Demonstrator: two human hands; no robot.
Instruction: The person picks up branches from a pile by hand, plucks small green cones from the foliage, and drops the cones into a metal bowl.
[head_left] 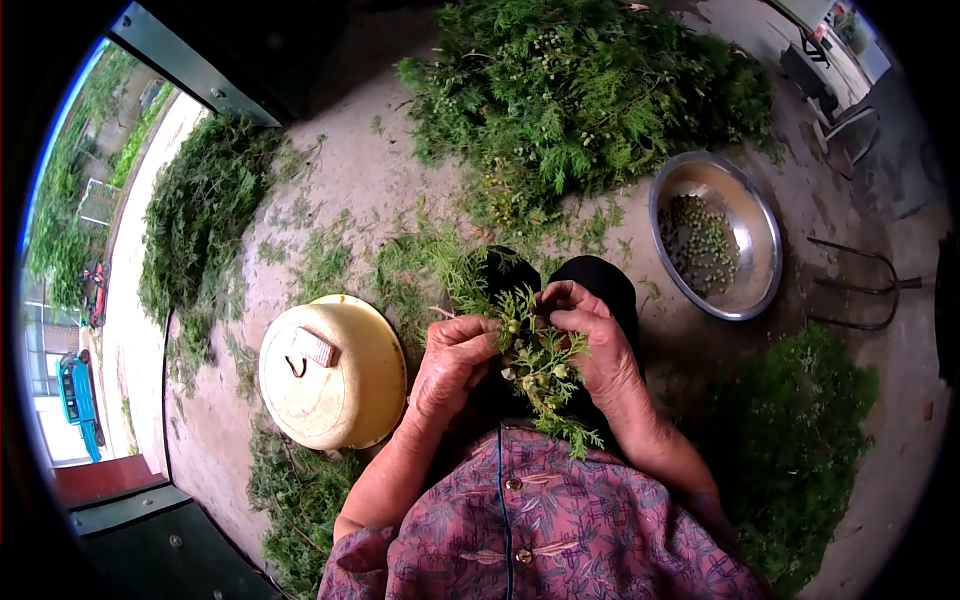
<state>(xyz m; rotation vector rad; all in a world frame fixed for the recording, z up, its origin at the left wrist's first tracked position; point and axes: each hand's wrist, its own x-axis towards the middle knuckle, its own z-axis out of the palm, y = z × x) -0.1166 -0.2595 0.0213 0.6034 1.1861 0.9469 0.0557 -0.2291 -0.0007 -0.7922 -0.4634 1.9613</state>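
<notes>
My left hand [455, 362] pinches a leafy conifer sprig [535, 385] above my lap. The sprig carries small round green cones [558, 371] and hangs down over the front of a patterned shirt. At the sprig's upper right, my right hand [590, 335] has its thumb and fingers pressed together; whatever lies between them is hidden. To the right, a metal basin [768, 262] on the floor holds many loose green cones [705, 245]. A large heap of cut conifer branches [580, 100] lies beyond my knees.
An upturned yellowish basin [335, 400] stands at left with a small pale block [315, 348] and a dark hook-shaped piece on it. More greenery [200, 215] lies left, with another pile [790, 450] at lower right. A pronged metal fork [870, 288] rests at far right.
</notes>
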